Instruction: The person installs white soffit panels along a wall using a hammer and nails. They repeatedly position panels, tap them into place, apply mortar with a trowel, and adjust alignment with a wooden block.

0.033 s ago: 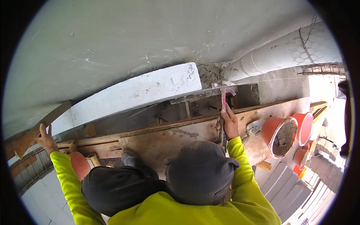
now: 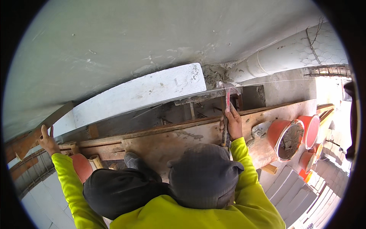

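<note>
My right hand is closed around the dark grip of a hammer with a red shaft, held upright. The hammer's head is up by the mortar at the end of a white block, next to a taut string line. Far to the left, my left hand has its fingers on the lower edge of a brown wooden board. That board leans across the left end of the white blocks. The palm is partly hidden, but the fingers look hooked over the board's edge.
My bent knees and a boot are over a plank platform. A red bucket of mortar stands at right beside other red buckets. A grey wall rises ahead; a thick pipe runs at upper right.
The hammer's head has shifted very slightly up beside the mortar. Both hands otherwise keep their places, and the whole view has moved a little.
</note>
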Action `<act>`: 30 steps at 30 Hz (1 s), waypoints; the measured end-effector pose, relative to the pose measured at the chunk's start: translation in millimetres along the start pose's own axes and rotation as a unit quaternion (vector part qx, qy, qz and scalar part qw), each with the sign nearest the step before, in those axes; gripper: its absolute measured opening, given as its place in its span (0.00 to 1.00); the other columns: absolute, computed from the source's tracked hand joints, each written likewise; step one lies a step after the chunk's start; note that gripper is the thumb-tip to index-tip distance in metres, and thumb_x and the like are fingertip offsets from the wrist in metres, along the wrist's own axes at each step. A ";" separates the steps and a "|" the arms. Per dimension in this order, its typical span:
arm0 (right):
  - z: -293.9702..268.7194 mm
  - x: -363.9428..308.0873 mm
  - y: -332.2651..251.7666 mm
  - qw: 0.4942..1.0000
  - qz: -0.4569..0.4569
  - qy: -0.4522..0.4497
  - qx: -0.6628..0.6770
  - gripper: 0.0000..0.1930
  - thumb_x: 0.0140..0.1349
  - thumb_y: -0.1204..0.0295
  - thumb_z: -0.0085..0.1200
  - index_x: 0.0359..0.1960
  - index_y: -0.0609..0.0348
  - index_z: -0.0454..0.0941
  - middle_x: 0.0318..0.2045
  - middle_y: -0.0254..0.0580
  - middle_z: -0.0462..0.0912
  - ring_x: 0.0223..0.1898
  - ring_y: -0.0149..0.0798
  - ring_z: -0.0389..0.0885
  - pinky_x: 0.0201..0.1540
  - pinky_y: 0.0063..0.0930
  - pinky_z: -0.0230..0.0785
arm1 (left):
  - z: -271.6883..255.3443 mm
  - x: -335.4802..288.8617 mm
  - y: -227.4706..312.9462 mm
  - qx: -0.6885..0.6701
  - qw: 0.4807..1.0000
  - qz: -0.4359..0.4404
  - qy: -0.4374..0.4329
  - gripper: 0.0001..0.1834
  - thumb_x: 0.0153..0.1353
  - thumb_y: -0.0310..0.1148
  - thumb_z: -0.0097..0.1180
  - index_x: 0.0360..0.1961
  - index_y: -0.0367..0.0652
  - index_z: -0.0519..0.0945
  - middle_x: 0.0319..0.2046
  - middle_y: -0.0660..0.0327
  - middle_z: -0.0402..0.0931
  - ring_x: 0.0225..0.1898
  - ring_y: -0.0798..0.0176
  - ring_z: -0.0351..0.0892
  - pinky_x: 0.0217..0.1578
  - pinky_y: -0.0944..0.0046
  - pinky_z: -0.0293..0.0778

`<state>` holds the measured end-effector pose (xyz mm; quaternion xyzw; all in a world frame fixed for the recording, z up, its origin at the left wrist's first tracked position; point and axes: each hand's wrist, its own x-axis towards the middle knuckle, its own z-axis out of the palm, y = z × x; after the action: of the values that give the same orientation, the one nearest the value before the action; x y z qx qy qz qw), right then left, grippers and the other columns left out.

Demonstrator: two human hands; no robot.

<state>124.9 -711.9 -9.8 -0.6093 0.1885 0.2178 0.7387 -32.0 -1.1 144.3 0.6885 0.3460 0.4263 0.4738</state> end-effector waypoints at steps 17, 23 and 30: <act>19.8 40.4 3.2 0.994 -0.027 -0.018 -0.108 0.16 0.75 0.66 0.49 0.61 0.55 0.71 0.22 0.33 0.75 0.12 0.28 0.70 0.12 0.24 0.65 | 20.4 -20.3 18.3 0.025 0.999 -0.008 0.034 0.20 0.61 0.29 0.66 0.53 0.39 0.75 0.44 0.57 0.79 0.45 0.60 0.83 0.45 0.56 0.87; -53.6 -13.2 10.2 0.943 -0.028 -0.031 -0.330 0.22 0.71 0.69 0.53 0.65 0.59 0.72 0.29 0.39 0.81 0.25 0.33 0.80 0.30 0.25 0.73 | 22.7 -24.8 16.9 0.059 0.996 0.016 0.058 0.26 0.57 0.34 0.71 0.54 0.38 0.74 0.43 0.57 0.80 0.43 0.61 0.83 0.45 0.61 0.84; -0.2 -55.9 -106.0 0.783 -0.129 -0.270 -0.545 0.25 0.67 0.71 0.56 0.65 0.62 0.72 0.34 0.46 0.84 0.32 0.38 0.82 0.39 0.28 0.74 | 30.3 -28.0 22.7 0.041 0.995 0.056 0.074 0.29 0.51 0.35 0.72 0.52 0.37 0.74 0.45 0.57 0.80 0.46 0.61 0.79 0.53 0.61 0.74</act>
<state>136.7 -734.4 107.3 -0.8452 -0.2492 0.3432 0.3253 -13.8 -43.7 152.9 0.6923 0.3582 0.4871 0.3938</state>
